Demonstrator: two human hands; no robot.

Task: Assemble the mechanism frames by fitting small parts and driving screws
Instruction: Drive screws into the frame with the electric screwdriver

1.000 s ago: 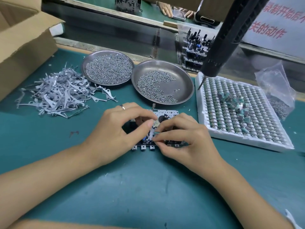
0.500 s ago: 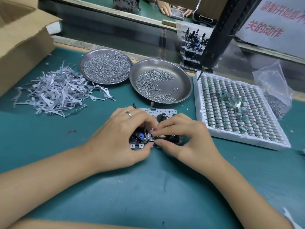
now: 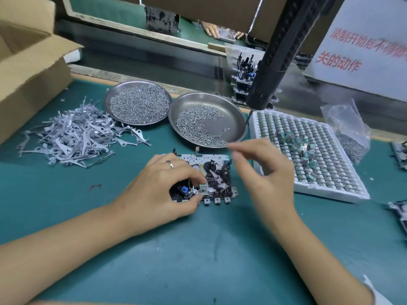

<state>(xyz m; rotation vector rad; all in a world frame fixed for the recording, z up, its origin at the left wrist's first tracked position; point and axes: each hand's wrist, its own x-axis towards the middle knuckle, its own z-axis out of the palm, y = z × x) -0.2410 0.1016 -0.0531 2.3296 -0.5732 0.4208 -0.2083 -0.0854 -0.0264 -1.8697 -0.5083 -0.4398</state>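
Green mat (image 3: 66, 205) carries the mechanism frame (image 3: 211, 172), its left part hidden under the left hand (image 3: 160, 190), which pinches a small part there. Right hand (image 3: 262, 170), blurred, hovers loosely curled and empty.

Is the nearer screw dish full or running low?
Running low: the nearer screw dish shows bare metal across its right half, with screws only on its left.

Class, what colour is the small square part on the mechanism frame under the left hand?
Blue, seen best in the head view.
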